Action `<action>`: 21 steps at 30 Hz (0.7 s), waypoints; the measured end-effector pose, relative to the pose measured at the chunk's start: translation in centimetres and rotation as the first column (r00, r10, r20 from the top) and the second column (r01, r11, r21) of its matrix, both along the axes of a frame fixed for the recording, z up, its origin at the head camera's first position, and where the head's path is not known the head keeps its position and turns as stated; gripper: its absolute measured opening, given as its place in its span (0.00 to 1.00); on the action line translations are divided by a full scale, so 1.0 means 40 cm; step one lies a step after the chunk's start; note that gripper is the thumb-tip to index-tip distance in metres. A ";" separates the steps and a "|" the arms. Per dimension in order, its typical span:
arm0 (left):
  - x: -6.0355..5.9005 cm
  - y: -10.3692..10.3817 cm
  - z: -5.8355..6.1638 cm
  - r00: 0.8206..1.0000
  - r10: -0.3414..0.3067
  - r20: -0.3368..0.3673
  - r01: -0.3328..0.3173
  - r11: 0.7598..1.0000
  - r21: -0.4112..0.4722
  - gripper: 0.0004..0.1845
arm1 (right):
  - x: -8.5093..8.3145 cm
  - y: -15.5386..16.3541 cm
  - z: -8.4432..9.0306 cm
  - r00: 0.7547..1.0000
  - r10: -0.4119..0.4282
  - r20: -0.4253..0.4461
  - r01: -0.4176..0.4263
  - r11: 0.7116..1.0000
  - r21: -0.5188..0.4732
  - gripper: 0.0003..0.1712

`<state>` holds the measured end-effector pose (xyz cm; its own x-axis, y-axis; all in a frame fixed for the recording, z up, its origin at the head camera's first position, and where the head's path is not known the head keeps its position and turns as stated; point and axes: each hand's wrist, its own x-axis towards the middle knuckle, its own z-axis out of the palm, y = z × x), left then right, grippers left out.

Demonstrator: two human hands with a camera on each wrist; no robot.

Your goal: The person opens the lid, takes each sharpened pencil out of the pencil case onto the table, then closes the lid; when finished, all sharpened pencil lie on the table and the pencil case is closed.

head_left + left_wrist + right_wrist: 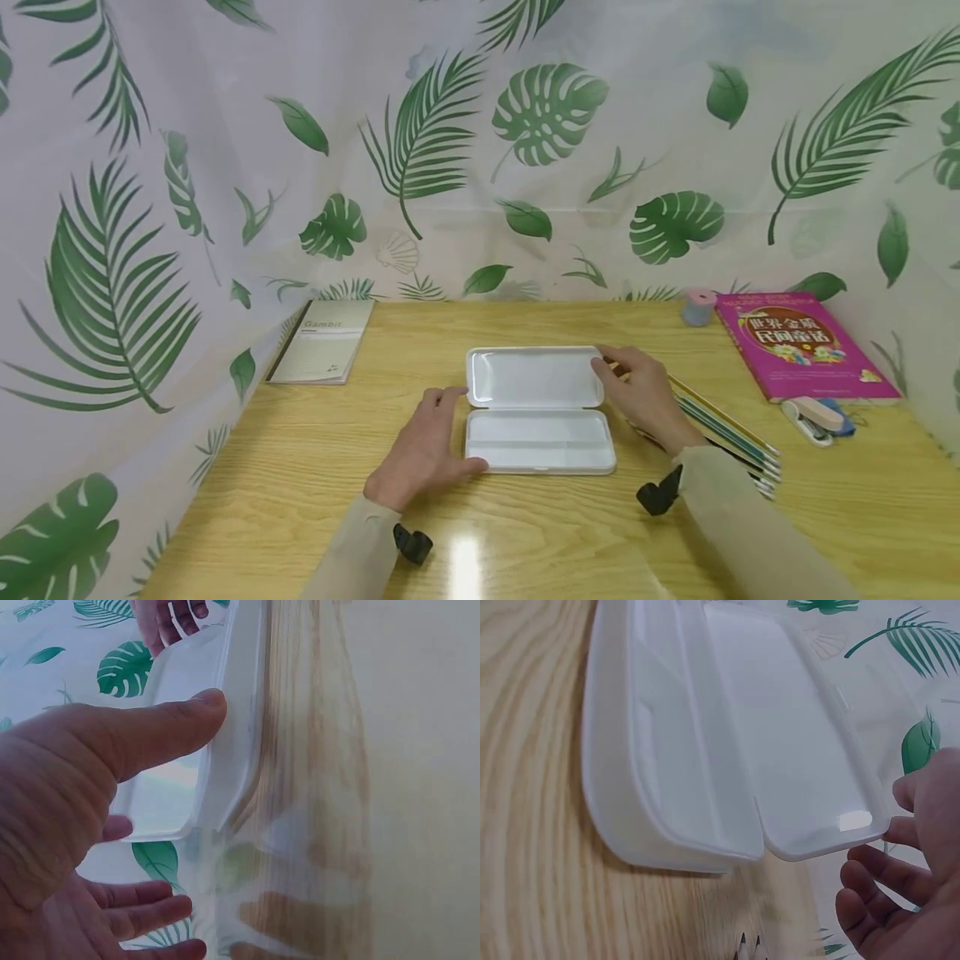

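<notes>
A white pencil case (540, 454) lies opened on the table, its lid (536, 377) folded back on the far side and its divided tray facing up. My left hand (423, 446) is at the case's left side, fingers spread. Its thumb overlaps the front left corner in the left wrist view, where the other fingers (150, 915) stand apart from the case. On the other side, my right hand (645, 392) is at the lid's outer right corner. One fingertip meets the lid's edge in the right wrist view; the thumb is apart from it and the remaining fingers (877, 896) are loosely bent.
Several pencils (731, 433) lie beside the right forearm. Farther right are a pink book (806, 346), a stapler (810, 418) with a blue item behind it, and a small pink-and-blue container (699, 307). A notebook (322, 342) sits at the back left. Leaf-patterned cloth hangs behind the table.
</notes>
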<state>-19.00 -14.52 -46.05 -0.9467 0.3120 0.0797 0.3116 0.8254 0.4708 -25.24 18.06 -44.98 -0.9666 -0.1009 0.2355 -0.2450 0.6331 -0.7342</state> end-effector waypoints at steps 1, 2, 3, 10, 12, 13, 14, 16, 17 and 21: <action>0.000 0.003 0.003 1.000 0.024 -0.007 -0.024 1.000 0.000 0.62 | 0.004 0.001 0.001 1.000 -0.008 -0.019 0.008 1.000 -0.011 0.26; 0.000 0.005 0.005 0.999 0.040 -0.015 -0.040 0.999 -0.004 0.66 | 0.008 0.002 0.001 0.999 -0.018 -0.031 0.017 0.999 -0.028 0.25; 0.000 0.007 0.007 0.998 0.054 -0.021 -0.055 0.998 -0.015 0.70 | 0.012 0.003 0.002 0.999 -0.027 -0.046 0.025 0.999 -0.045 0.24; -0.003 0.015 0.014 0.994 0.093 -0.053 -0.094 0.995 -0.023 0.83 | 0.048 0.001 0.011 0.984 -0.065 -0.163 0.042 0.989 -0.139 0.17; -0.006 0.017 0.015 0.994 0.091 -0.053 -0.093 0.995 -0.024 0.83 | 0.060 0.003 0.014 0.981 -0.073 -0.181 0.044 0.986 -0.160 0.15; -0.007 0.017 0.015 0.995 0.086 -0.056 -0.087 0.996 -0.023 0.83 | 0.066 0.003 0.016 0.979 -0.080 -0.189 0.048 0.985 -0.167 0.14; -0.008 0.018 0.016 0.995 0.081 -0.057 -0.082 0.996 -0.025 0.83 | 0.071 0.005 0.017 0.977 -0.086 -0.196 0.052 0.984 -0.170 0.13; -0.008 0.020 0.017 0.996 0.067 -0.058 -0.068 0.997 -0.023 0.81 | 0.083 0.008 0.018 0.976 -0.090 -0.199 0.054 0.982 -0.179 0.11; -0.008 0.020 0.017 0.996 0.059 -0.060 -0.060 0.998 -0.020 0.81 | 0.089 0.010 0.019 0.976 -0.089 -0.201 0.053 0.983 -0.177 0.10; -0.003 0.022 0.017 0.997 0.020 -0.074 -0.021 1.000 -0.001 0.74 | 0.114 0.018 0.018 0.973 -0.078 -0.218 0.045 0.988 -0.150 0.07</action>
